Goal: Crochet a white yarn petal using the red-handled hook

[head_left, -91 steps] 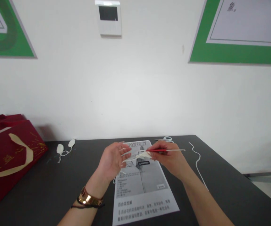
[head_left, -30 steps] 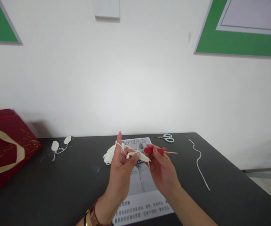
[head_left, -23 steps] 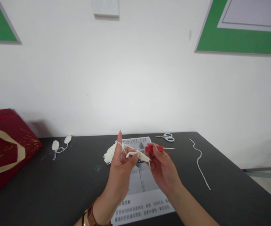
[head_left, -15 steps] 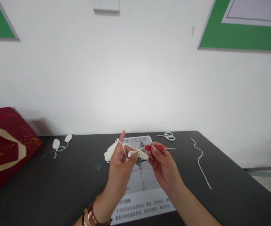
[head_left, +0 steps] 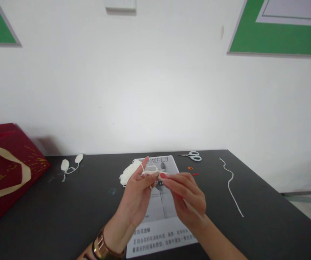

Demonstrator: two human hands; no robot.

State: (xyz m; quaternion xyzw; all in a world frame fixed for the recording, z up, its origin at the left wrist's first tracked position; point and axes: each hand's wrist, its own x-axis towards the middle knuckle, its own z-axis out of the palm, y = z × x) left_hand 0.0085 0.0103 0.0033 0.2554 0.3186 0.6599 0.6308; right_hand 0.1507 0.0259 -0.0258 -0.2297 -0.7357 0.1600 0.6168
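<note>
With the left hand [head_left: 136, 195] I am pinching a small white crocheted piece [head_left: 150, 173] between thumb and fingers, above the printed sheet [head_left: 163, 224] on the black bench [head_left: 85, 206]. A yarn strand is looping around its raised index finger. The right hand [head_left: 188, 193] is meeting it, fingers gripping a red-handled hook [head_left: 163, 176] that I am seeing only partly. White yarn [head_left: 128, 174] is lying just beyond the left hand; scissors [head_left: 194, 156] are resting near the far edge.
</note>
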